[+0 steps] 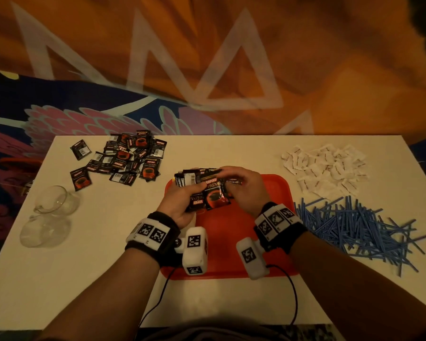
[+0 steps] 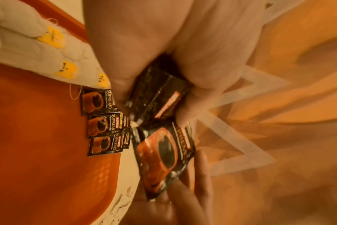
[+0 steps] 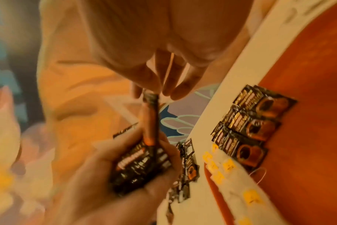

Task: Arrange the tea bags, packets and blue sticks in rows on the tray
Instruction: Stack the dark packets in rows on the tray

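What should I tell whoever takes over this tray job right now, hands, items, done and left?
Left hand grips a stack of coffee packets above the red tray. Right hand pinches one packet from that stack.
Done: a row of tea bags and three packets lie on the tray.
Left: the held stack, the loose packets far left, the white sachets far right, and the blue sticks, all off the tray.

Tray mid-table, packets far left, tea bags far right, sticks right.
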A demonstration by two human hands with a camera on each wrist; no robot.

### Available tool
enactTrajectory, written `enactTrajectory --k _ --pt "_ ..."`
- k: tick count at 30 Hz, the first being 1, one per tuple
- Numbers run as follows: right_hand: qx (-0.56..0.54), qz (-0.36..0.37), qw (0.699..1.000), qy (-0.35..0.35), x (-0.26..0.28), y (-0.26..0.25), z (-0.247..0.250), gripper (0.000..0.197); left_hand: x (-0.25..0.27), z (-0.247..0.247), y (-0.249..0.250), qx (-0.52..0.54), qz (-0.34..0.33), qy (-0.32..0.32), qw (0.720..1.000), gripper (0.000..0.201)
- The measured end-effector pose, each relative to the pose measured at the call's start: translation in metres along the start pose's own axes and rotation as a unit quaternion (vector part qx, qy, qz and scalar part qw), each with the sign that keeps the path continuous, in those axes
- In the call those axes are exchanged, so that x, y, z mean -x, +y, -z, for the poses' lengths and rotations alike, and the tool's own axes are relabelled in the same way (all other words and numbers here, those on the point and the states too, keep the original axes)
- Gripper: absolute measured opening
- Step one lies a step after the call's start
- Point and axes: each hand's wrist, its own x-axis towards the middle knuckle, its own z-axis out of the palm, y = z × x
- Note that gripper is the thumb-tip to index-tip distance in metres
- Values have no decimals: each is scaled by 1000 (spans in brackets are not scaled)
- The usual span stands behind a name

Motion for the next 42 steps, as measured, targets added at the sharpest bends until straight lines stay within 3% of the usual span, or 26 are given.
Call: enactTrajectory --k 2,4,7,10,15,18,23,26,33,42 --pt "-85 -94 992 0 1 -3 2 35 -3 0 0 6 -42 25 999 45" --pt "-67 -139 987 -47 4 -3 2 23 -4 -1 1 1 -68 39 997 48" --pt "60 -77 992 -81 6 7 -2 9 -5 -3 -1 -10 -69 38 997 42" --pt "112 -63 988 -90 1 17 0 3 -5 -3 -1 -11 -58 43 997 34" --pt "154 -107 977 -104 -5 33 6 9 -14 -3 -7 -47 -72 51 995 19" --pt "221 -135 963 -74 -14 52 10 11 -25 7 -9 -51 -68 92 992 28" --pt "381 -222 896 -42 -34 90 35 19 -41 23 -15 -175 -35 90 980 48" --pt "378 -281 882 -10 -43 110 45 25 -47 24 -20 -248 -12 68 966 48" --pt "350 -332 876 -26 -60 118 49 27 -61 23 -30 -293 37 14 955 37" --pt "307 -340 889 16 -69 128 46 17 -76 23 -37 -293 57 39 954 26"
